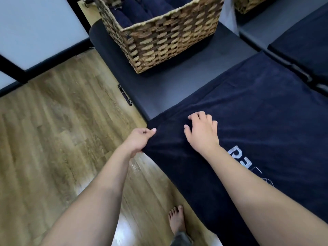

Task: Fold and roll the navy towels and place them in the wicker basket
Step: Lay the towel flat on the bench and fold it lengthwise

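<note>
A navy terry towel (257,121) lies spread flat over the dark grey padded surface (168,89) on the right of the frame, its soft nap creased near the lower-left corner, pale stitched lettering (238,154) beside the right forearm. The left hand (140,139) pinches that corner at the surface's edge, thumb on top. The right hand (204,130) rests on the cloth just beside it, fingers bent and fingertips pressing down. At upper centre stands the rectangular wicker basket (168,41), its weave in tan and brown, holding rolled navy towels (134,11) side by side. Wood-grain plank floor (62,121) fills the left.
</note>
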Demonstrator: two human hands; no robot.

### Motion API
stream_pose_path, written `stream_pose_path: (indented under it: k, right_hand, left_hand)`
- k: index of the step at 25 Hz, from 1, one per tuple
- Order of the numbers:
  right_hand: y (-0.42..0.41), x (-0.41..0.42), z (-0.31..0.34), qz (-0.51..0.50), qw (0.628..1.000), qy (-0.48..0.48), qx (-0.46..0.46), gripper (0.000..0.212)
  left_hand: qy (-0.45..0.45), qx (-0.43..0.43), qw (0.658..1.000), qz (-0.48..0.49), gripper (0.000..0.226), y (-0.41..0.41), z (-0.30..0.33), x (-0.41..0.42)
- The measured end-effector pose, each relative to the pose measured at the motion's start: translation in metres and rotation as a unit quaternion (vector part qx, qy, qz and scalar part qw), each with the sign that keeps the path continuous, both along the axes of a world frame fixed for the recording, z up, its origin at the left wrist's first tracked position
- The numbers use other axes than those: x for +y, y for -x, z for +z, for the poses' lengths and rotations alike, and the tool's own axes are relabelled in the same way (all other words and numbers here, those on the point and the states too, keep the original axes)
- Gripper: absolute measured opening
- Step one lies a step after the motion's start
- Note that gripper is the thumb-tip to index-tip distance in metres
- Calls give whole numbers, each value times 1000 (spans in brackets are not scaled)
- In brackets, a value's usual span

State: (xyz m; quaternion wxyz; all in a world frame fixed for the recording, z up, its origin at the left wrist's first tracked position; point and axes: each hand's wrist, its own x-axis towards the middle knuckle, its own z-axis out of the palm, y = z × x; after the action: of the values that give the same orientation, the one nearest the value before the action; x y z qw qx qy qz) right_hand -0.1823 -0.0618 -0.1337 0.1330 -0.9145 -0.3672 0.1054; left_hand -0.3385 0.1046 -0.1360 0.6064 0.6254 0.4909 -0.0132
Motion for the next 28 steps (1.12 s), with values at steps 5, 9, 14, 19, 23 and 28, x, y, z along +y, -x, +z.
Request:
stream_pose_path:
  k: [5, 9, 14, 19, 23, 28]
  right_hand:
    - [-16, 13, 1, -29, 999, -10, -15, 46]
    - [-27, 9, -4, -28, 999, 37, -26, 46]
    - [-54, 22, 0, -42, 998, 6, 39, 40]
    - [-73, 17, 0, -106, 987, -43, 117, 31]
    - [-104, 9, 6, -127, 980, -83, 131, 24]
    - [-172, 0, 7, -152, 982, -58, 98, 25]
  left_hand:
    - [-72, -65, 992, 79, 27, 5, -15, 15]
    - [-27, 31, 996, 80, 34, 25, -55, 6]
    - [-194, 16, 980, 40, 44, -26, -9, 7]
    - [-352, 137, 901, -215, 37, -104, 23, -9]
    - [-309, 149, 900, -271, 41, -173, 25, -30]
    - [-268, 94, 911, -299, 27, -249, 21, -43]
